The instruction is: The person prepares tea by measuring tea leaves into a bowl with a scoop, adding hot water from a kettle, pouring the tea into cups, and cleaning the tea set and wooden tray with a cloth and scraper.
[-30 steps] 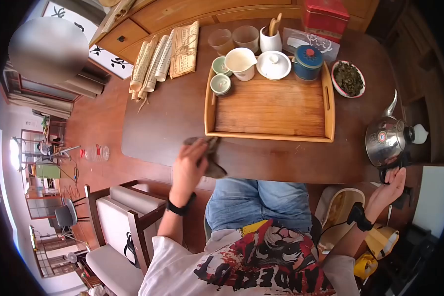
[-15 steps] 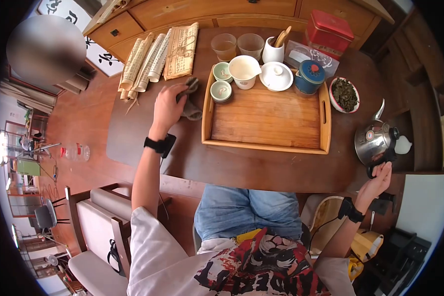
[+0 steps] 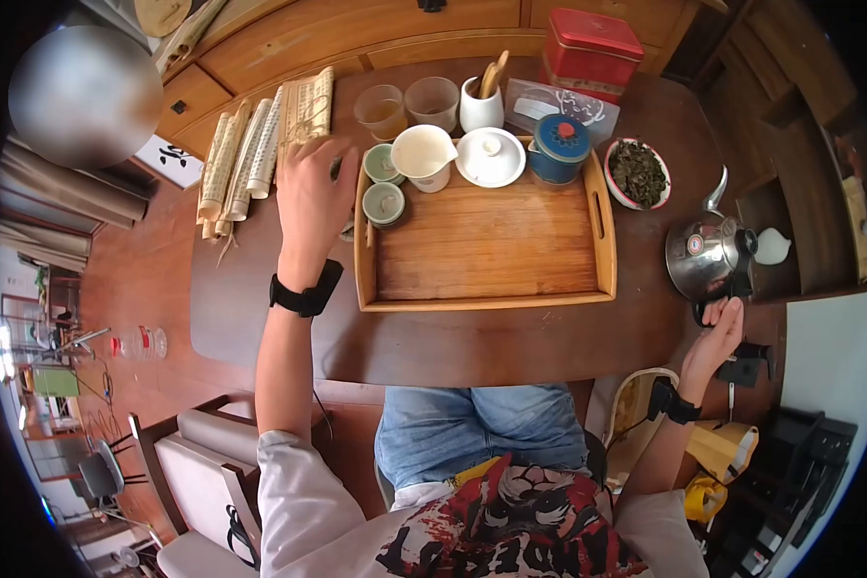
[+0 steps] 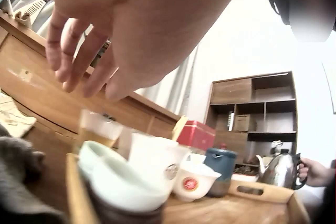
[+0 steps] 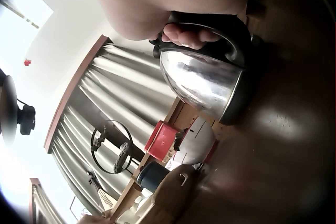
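My left hand (image 3: 308,202) hovers left of the wooden tray (image 3: 487,304), its fingers loose and empty. In the left wrist view, the hand (image 4: 121,29) hangs above a grey-brown cloth (image 4: 23,187), mostly hidden from the head view, and near two pale green cups (image 4: 128,182). My right hand (image 3: 724,328) grips the black handle of the steel kettle (image 3: 701,258) at the table's right side. The right wrist view shows fingers (image 5: 189,37) curled round the handle of the kettle (image 5: 199,79), which stands on the table.
Along the tray's back are a white pitcher (image 3: 422,159), a lidded white bowl (image 3: 491,159) and a blue pot (image 3: 557,154). Rolled bamboo scrolls (image 3: 236,164) lie at the left. A bowl of leaves (image 3: 636,175) and a red tin (image 3: 592,48) stand at the right and back.
My left hand has let go of the cloth beside the tray and sits slightly higher, nearer the scrolls. The head view has shifted. My right hand keeps its grip on the kettle handle.
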Available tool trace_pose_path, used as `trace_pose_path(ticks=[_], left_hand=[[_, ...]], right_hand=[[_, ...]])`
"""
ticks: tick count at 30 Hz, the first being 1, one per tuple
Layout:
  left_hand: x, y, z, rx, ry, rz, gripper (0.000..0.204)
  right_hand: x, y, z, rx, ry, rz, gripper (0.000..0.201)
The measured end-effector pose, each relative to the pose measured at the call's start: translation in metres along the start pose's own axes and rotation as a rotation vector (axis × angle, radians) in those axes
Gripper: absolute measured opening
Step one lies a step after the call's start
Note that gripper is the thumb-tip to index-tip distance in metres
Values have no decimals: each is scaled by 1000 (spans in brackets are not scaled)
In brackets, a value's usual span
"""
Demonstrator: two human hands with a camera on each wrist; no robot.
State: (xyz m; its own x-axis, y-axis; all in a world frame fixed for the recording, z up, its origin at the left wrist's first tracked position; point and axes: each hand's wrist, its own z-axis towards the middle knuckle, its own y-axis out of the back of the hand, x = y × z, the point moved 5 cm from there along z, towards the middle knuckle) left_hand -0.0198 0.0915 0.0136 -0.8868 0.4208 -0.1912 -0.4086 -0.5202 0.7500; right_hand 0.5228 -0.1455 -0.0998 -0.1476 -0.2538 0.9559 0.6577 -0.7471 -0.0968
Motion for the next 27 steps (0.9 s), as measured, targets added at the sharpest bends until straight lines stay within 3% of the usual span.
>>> trace_pose_path(ticks=[1, 3, 9, 13, 17, 19, 22, 25, 27], left_hand=[[-16, 1, 13, 5, -2, -8, 23], [-40, -7, 34, 127, 119, -386, 18], [-62, -80, 92, 215, 36, -328, 32], [-68, -111, 107, 325, 87, -274, 29], [-61, -124, 110, 218, 156, -254, 23], [-62, -99, 112, 135, 230, -213, 24], [-60, -52, 98, -17, 198, -289, 26], [-85, 4, 61, 16, 311, -376, 27], [-84, 18, 20, -22, 388, -571, 25]], right_hand=[[2, -1, 0, 37, 2, 1, 37], [2, 0, 0, 39, 8, -14, 37], [5, -1, -1, 41, 9, -64, 37], [9, -3, -2, 30, 14, -84, 36], [11, -7, -3, 86, 38, -79, 39], [12, -7, -2, 86, 6, -62, 39], [10, -5, -1, 114, -11, -42, 37], [11, 0, -1, 118, -11, -100, 34], [13, 9, -2, -20, 57, -307, 24]])
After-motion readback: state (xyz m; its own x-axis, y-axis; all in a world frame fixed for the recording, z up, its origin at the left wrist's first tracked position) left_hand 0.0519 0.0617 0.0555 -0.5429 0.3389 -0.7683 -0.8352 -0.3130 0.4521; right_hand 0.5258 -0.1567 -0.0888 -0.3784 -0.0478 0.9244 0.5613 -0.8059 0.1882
